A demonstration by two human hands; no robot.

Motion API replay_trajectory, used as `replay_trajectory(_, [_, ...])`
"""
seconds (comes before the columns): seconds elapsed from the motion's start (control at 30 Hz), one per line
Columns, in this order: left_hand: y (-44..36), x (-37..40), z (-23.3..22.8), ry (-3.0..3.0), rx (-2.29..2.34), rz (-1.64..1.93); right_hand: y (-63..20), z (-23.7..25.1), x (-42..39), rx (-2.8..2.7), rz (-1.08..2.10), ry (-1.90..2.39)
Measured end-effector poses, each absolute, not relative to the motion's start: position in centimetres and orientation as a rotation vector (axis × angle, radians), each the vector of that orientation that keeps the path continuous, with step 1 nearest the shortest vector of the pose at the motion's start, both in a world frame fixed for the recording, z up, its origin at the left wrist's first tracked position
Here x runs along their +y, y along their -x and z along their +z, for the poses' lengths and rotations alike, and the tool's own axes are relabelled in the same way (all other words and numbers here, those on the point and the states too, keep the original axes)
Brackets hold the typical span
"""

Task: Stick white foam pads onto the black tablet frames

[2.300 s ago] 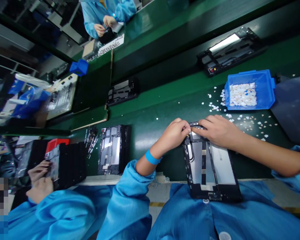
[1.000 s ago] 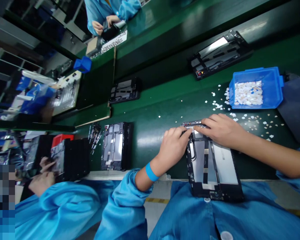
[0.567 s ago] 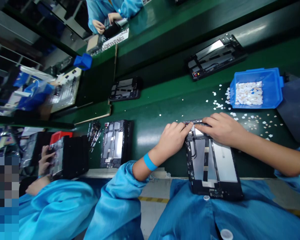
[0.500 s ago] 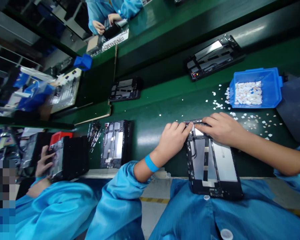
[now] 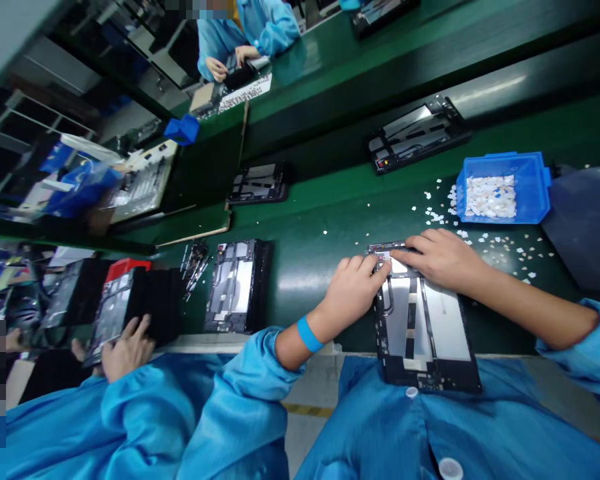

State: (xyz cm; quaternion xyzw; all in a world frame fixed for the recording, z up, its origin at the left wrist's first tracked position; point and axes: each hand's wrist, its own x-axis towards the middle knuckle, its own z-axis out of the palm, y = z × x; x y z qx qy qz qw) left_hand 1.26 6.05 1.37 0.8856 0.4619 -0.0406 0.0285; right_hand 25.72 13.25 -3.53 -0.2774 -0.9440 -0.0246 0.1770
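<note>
Both hands are down at the far end of the open tablet chassis, which lies flat at the near edge of the green desk, its near end over the person's lap. The left hand is loosely curled, fingertips pressing the chassis's top-left corner; the right hand lies flatter, fingers stretched left along the top edge, gripping nothing I can make out. Compared with half a second ago, the hands have barely budged: same corner, same press. The view has tipped, though, so the blue parts bin of white pieces sits a touch lower in frame, with white scraps scattered beside it. Left of the hands, another chassis rests on the desk. Further left, a co-worker's hand now lies flat on a dark stack; earlier it was gripping it.
</note>
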Motion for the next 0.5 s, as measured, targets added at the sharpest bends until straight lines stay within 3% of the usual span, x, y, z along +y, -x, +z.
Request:
replay_trajectory(0.1, [-0.5, 4.8, 1.0, -2.551, 1.537, 0.066, -27.8, -2.8, 11.6, -2.536, 0.048, 0.912])
replay_trajectory(0.27, [0.2, -0.7, -0.3, -1.826, 1.626, 0.390, -34.0, -4.9, 3.1, -2.076, 0.522, 1.561])
replay_trajectory(0.37, [-1.0, -3.1, -1.2, -1.690, 1.529, 0.403, -34.5, -7.2, -0.9, -2.149, 0.863, 1.581])
replay_trajectory(0.5, [-1.6, -3.9, -1.2, -1.542, 1.455, 0.676, -30.6, -5.2, -1.8, -2.163, 0.893, 1.489])
